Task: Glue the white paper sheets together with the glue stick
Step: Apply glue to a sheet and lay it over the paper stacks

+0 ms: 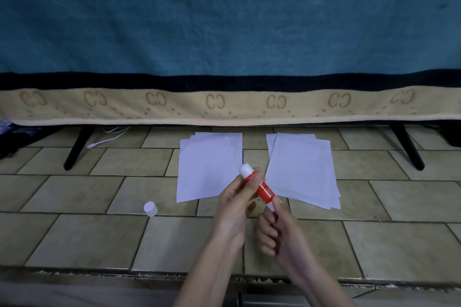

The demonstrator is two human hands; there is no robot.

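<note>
Overhead, a striped blanket (224,32) in red, teal, black and beige is hanging across the far side, covering a piece of furniture whose black legs (78,147) are standing on the tiled floor (74,237). A white cable (109,136) is lying on the tiles beneath it, far left. Two loose stacks of white paper sheets are lying on the floor in the middle: the left stack (207,169) and the right stack (303,169), apart, with bare tile between them. Nearer, both hands are holding the red glue stick (259,187) tilted above the gap. The left hand (234,202) is gripping its upper part, fingers curled just below the white tip, and the right hand (277,229) is pinching its lower white end. The white cap (150,208) is lying on the floor, left of the hands.
</note>
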